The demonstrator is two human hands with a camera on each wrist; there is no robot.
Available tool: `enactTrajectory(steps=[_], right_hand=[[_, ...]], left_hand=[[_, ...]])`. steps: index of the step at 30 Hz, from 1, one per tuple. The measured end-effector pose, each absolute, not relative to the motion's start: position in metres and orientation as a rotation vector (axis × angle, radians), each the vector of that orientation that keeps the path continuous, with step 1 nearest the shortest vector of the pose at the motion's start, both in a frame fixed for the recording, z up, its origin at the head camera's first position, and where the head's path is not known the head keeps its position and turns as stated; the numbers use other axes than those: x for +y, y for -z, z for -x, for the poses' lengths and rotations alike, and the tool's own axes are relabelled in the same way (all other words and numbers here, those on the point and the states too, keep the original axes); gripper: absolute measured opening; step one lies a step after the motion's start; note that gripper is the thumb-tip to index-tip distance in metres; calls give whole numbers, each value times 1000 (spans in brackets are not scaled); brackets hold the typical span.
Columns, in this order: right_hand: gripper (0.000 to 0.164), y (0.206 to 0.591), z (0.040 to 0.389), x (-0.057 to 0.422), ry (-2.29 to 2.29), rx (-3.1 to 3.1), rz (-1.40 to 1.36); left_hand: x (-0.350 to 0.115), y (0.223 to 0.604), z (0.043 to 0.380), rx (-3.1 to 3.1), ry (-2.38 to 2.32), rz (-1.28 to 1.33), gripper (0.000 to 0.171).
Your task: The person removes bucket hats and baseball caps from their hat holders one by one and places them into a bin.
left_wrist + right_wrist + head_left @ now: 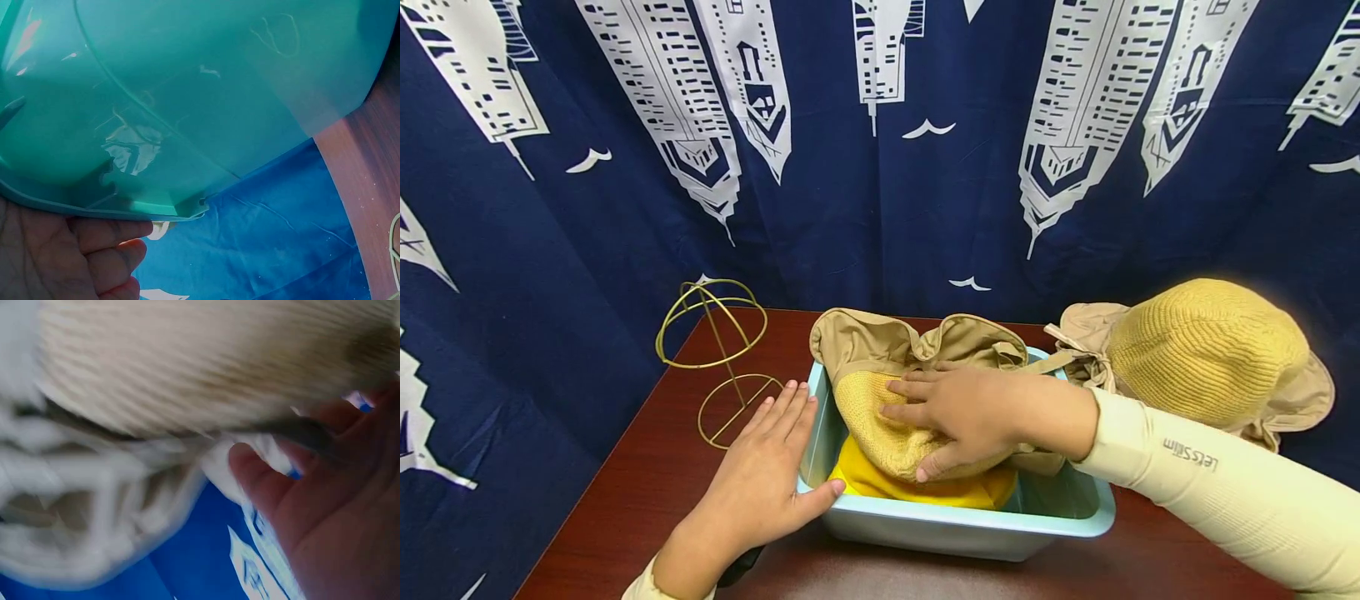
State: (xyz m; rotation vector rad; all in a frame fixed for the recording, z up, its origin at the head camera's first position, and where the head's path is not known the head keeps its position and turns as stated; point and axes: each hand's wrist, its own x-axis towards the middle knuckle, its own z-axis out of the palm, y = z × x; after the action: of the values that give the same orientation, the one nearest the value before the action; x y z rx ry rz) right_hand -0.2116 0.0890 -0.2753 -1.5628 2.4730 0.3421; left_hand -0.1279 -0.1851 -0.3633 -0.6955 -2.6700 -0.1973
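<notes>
A light blue plastic bin (955,517) stands on the table with a straw-yellow knit hat (865,408) lying in it. The hat's tan cloth brim (868,337) sticks up over the bin's back edge. Beneath this hat shows a brighter yellow item (887,483), mostly covered. My right hand (977,408) lies on the hat with fingers spread. In the right wrist view, the ribbed hat (206,362) is blurred beside the fingers. At the bin's left end, my left hand (760,483) rests on the rim, fingers extended; the left wrist view shows it under the rim (112,212).
A second straw-yellow hat (1210,350) with a tan brim and tied ribbon sits right of the bin. A gold wire hat stand (733,371) is at the back left. Behind the dark red table (647,492) hangs a navy curtain (880,217) with white building prints.
</notes>
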Motion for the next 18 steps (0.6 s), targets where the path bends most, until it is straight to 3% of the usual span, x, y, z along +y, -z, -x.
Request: enactTrajectory(steps=[8,18], right_hand=[[80,221,236,87,-130,2562,1884],[87,247,302,60,-12,2565,1731]], left_hand=[[-185,363,128,-2676,198,689,89],[-187,363,129,-2682,194,695,89]])
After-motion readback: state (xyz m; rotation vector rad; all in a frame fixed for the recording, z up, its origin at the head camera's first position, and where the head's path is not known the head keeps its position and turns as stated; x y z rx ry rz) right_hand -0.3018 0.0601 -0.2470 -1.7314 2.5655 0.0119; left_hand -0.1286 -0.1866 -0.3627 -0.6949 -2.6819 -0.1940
